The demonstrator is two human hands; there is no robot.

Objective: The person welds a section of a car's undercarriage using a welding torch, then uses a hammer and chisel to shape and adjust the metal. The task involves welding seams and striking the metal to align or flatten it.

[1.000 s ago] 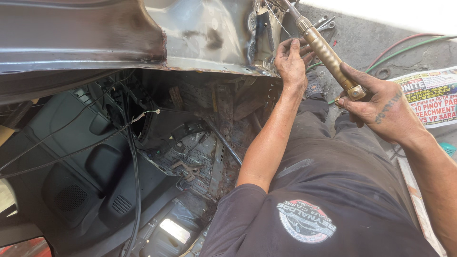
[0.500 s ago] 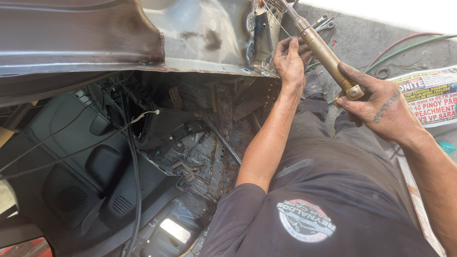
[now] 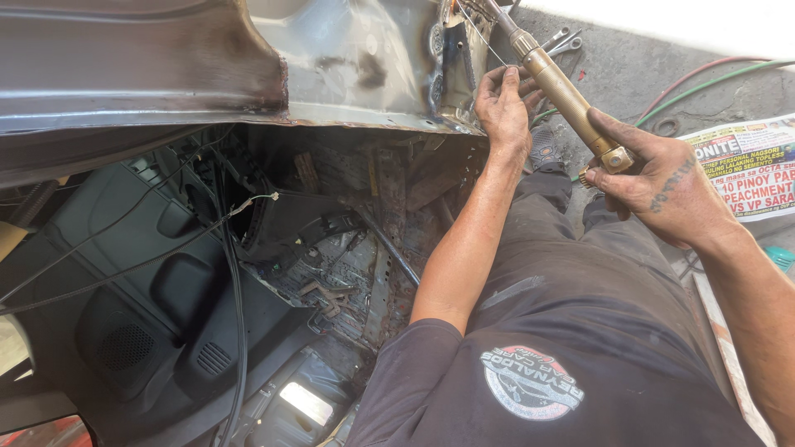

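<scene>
The left arm is stretched forward and upward from the shoulder, with the elbow almost straight. The left hand (image 3: pixel 503 112) is raised against the edge of the grey car body panel (image 3: pixel 356 58), its back turned to the camera. The fingers are bent and close together, and the fingertips pinch a thin wire rod (image 3: pixel 480 35) that runs up toward the top of the panel.

The right arm comes in from the lower right side, with the forearm rising toward the middle. The right hand (image 3: pixel 662 186) is closed around the lower end of a brass torch (image 3: pixel 563 91), near its small valve knobs. The thumb lies on top and the other fingers wrap below the handle. The torch is tilted, and its thin front part points up and to the left, passing just beside the left hand's fingers. Its tip is at the top edge of the view, and I cannot tell if it burns.

Beyond the right hand, red and green hoses (image 3: pixel 704 83) lie on the concrete ground. To the right of this hand lies a newspaper (image 3: pixel 745 165). Beyond the left hand some wrenches (image 3: pixel 563 40) lie on the ground. Below the left arm the stripped car floor (image 3: pixel 348 273) is open, with black cables (image 3: pixel 232 273) hanging over it.
</scene>
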